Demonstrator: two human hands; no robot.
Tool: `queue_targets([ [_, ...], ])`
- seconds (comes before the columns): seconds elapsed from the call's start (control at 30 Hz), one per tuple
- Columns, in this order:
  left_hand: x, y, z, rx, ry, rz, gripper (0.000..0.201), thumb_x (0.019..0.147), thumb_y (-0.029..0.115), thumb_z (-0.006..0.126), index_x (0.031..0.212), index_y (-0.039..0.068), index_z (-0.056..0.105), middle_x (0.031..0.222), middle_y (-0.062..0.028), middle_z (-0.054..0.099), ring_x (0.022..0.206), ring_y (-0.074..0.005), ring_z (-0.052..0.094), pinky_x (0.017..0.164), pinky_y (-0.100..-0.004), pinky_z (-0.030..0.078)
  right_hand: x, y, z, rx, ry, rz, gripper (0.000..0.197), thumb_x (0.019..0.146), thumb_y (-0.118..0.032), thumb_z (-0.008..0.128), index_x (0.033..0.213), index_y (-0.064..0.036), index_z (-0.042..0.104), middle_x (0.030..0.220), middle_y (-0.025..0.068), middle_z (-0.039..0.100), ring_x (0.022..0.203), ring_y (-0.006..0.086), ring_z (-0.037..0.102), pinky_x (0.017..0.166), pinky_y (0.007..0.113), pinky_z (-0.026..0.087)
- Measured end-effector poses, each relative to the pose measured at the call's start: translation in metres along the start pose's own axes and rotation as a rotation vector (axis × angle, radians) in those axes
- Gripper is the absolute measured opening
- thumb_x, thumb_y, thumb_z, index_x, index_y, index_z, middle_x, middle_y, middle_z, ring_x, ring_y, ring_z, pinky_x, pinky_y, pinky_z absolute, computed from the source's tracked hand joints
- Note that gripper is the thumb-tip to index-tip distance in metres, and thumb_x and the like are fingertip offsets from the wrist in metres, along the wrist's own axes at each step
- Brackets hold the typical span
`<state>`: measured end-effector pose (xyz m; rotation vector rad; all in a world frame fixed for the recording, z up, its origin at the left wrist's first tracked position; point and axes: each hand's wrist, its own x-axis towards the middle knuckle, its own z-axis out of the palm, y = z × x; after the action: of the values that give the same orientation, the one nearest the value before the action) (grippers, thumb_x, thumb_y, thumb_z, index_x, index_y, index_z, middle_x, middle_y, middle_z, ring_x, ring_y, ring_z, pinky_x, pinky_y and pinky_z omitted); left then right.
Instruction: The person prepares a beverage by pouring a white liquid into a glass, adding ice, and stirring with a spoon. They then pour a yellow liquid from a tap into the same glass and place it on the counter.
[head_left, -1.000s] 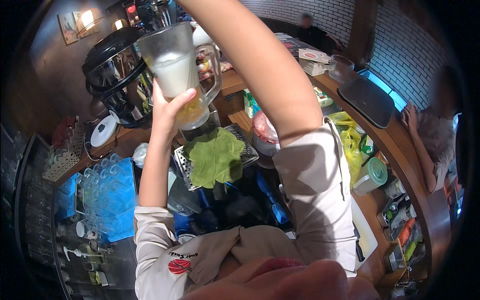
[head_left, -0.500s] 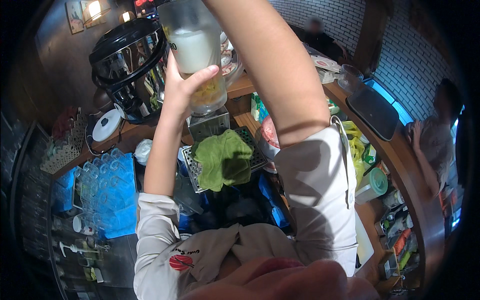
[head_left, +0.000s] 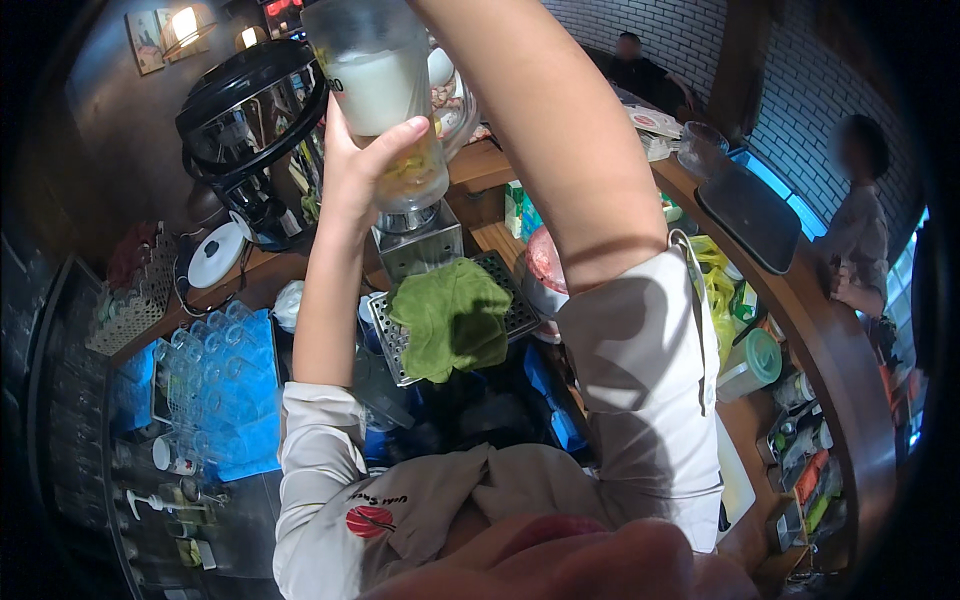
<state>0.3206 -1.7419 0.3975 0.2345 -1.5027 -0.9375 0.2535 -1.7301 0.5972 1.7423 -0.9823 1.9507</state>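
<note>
My left hand point(head_left: 360, 165) is wrapped round a clear blender jug point(head_left: 421, 182), its thumb lying across the front. Inside the jug are white contents higher up and yellow pieces lower down. The jug's foot is at the top of a square steel base point(head_left: 425, 245); whether it is seated there I cannot tell. My right forearm reaches up past the jug and leaves the picture at the top, so my right hand is out of sight. Nearer to me, a crumpled green cloth point(head_left: 450, 315) lies over a perforated metal tray point(head_left: 390, 340).
Upturned glasses point(head_left: 205, 350) stand on a blue mat point(head_left: 250, 450) at left. A black-lidded appliance point(head_left: 240, 130) is beyond them. At right, a curved wooden counter point(head_left: 800, 310) holds a dark tray point(head_left: 748, 222) and a glass bowl point(head_left: 702, 148). A person point(head_left: 865, 220) stands behind it.
The jug and my left hand sit slightly further left in the picture. My left hand keeps its grip. The person behind the counter at right has become more upright.
</note>
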Motion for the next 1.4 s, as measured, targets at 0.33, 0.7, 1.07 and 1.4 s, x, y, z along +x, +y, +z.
queue_targets([
  [0.33, 0.003, -0.006, 0.003, -0.01, -0.004, -0.007, 0.067, 0.062, 0.019, 0.074, 0.116, 0.004, 0.037, 0.104, -0.0109, 0.051, 0.095, -0.0197, 0.052, 0.082, -0.0339, 0.043, 0.004, 0.001, 0.001, 0.013, -0.011, 0.023, 0.039, 0.087, -0.015, 0.028, 0.127, -0.0113, 0.028, 0.107, 0.0293, 0.051, 0.099, 0.0419, 0.052, 0.084, 0.049, 0.042],
  [0.7, 0.001, -0.008, 0.003, -0.011, -0.008, 0.001, 0.067, 0.063, 0.018, 0.073, 0.118, 0.004, 0.037, 0.104, -0.0108, 0.051, 0.096, -0.0197, 0.052, 0.083, -0.0339, 0.043, -0.009, -0.007, -0.011, 0.019, -0.032, 0.015, 0.039, 0.088, -0.014, 0.028, 0.127, -0.012, 0.026, 0.111, 0.0281, 0.048, 0.101, 0.0421, 0.051, 0.085, 0.05, 0.041],
  [1.07, 0.001, -0.01, 0.001, -0.011, -0.002, -0.009, 0.068, 0.063, 0.018, 0.073, 0.118, 0.004, 0.036, 0.105, -0.0115, 0.05, 0.097, -0.0201, 0.051, 0.083, -0.0342, 0.043, -0.014, -0.006, -0.012, 0.033, -0.012, -0.006, 0.04, 0.088, -0.013, 0.03, 0.127, -0.0118, 0.026, 0.109, 0.0278, 0.049, 0.101, 0.042, 0.051, 0.085, 0.051, 0.041],
  [1.4, 0.0, -0.009, 0.003, -0.02, 0.002, 0.001, 0.065, 0.063, 0.017, 0.073, 0.116, 0.004, 0.037, 0.103, -0.0106, 0.051, 0.094, -0.0194, 0.052, 0.081, -0.0336, 0.044, -0.005, -0.005, -0.003, 0.006, -0.004, 0.045, 0.041, 0.088, -0.013, 0.032, 0.129, -0.0115, 0.026, 0.109, 0.0274, 0.049, 0.101, 0.0407, 0.051, 0.085, 0.05, 0.042],
])
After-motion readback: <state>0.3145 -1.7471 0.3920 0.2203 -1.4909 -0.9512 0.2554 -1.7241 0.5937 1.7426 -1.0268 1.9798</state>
